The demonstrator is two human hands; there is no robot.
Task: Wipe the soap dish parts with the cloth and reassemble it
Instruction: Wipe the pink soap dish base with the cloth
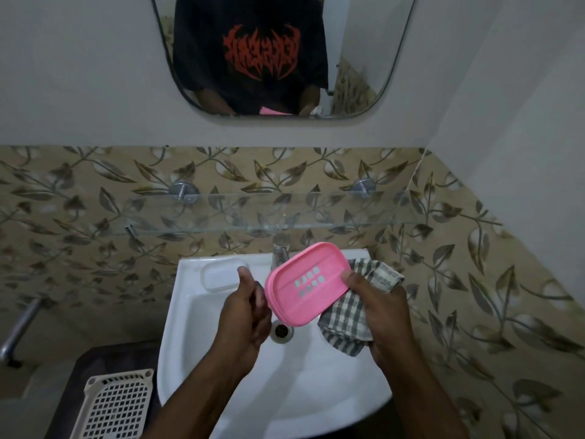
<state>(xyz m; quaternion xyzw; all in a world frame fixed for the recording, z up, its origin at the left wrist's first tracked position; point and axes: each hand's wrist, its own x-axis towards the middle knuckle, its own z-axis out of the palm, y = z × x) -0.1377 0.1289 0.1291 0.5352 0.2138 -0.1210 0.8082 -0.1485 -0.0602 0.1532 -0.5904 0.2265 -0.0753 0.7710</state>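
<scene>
Fingers of my right hand (380,308) pinch the pink plastic soap dish tray with holes (308,283) against the grey checked cloth (351,315) above the white sink (205,343), fingers of my left hand (247,315) curl beside it, touching or not I cannot tell, and the red shirt letters (261,53) are unreadable.

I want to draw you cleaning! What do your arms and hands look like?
The left hand and right hand are bare right up the arms: no gloves, watch or sleeves show. The mirror shows a black short-sleeved T-shirt with red lettering.
</scene>
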